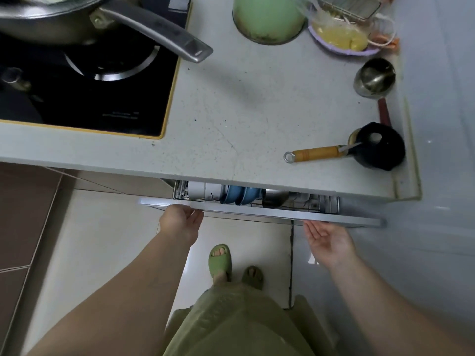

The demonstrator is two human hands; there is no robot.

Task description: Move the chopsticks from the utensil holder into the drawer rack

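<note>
A drawer (262, 214) under the counter stands slightly pulled out. Its wire rack (326, 202) shows white bowls (203, 192), blue plates (241, 196) and a steel bowl (275, 197) through the gap. My left hand (181, 222) touches the drawer front's left end, fingers curled at its edge. My right hand (329, 242) is palm up just below the drawer front's right part, fingers spread, holding nothing. No chopsticks and no utensil holder are in view.
On the counter (244, 111) are a black cooktop (90, 80) with a pan (77, 19), a green pot (267, 16), a bagged bowl (341, 37), a steel ladle (374, 78) and a black-headed tool with a wooden handle (316, 153). My sandalled feet (221, 260) stand below.
</note>
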